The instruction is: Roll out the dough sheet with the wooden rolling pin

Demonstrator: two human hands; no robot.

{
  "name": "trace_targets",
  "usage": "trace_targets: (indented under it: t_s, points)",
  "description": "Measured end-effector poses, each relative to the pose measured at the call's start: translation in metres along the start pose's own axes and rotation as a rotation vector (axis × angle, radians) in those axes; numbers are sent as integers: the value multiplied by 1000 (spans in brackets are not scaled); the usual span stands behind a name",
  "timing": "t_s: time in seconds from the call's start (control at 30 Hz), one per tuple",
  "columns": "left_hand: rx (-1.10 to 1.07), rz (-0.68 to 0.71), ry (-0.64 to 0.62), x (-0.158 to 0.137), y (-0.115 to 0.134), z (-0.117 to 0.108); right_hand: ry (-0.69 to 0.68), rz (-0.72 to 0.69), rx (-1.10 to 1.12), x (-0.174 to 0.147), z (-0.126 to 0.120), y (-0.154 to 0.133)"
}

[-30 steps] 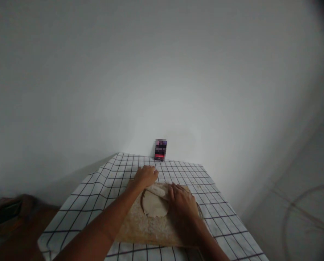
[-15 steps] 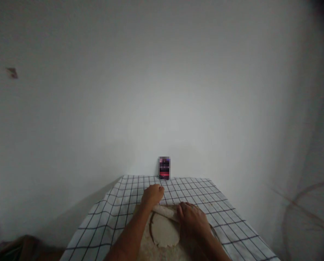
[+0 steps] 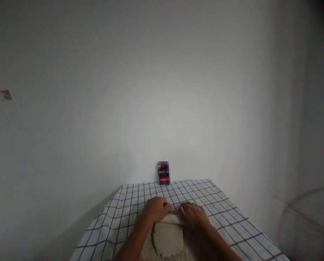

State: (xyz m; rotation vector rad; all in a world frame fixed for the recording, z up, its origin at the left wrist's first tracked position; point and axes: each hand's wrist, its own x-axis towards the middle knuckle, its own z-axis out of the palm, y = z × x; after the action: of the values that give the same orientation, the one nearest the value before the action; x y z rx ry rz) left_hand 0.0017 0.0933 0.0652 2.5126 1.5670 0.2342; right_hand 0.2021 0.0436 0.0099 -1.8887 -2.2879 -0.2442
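A pale rolling pin (image 3: 172, 218) lies crosswise over the far edge of a flattened round of dough (image 3: 168, 240). My left hand (image 3: 156, 209) is closed around the pin's left end, the fingers curled. Over its right end my right hand (image 3: 193, 214) is wrapped, knuckles up. Between the two hands only the middle of the pin shows. Under the dough is a floury board (image 3: 147, 250), partly covered by my forearms. A dark curved gap or shadow runs along the dough's left edge.
A white cloth with a dark grid (image 3: 110, 224) covers the table. At its far edge a small blurred dark and red upright object (image 3: 163, 173) leans near the pale wall (image 3: 162, 90). A faint curved shape (image 3: 292, 206) shows at the right.
My left hand has come nearer and to the right, closer to my right hand. The rolling pin has turned from slanted to nearly level. The camera view has tilted slightly.
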Motion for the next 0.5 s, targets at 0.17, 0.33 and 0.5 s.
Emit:
trace_targets:
  t_s: [0.17,0.33,0.5]
  points:
    - [33,-33,68,16,0,3,-4,-30,77,-8,2,-3]
    - [23,-40,68,23,0,2,-60,22,56,-1,-11,0]
    - [24,-75,51,14,0,2,-103,-11,54,0,-19,-1]
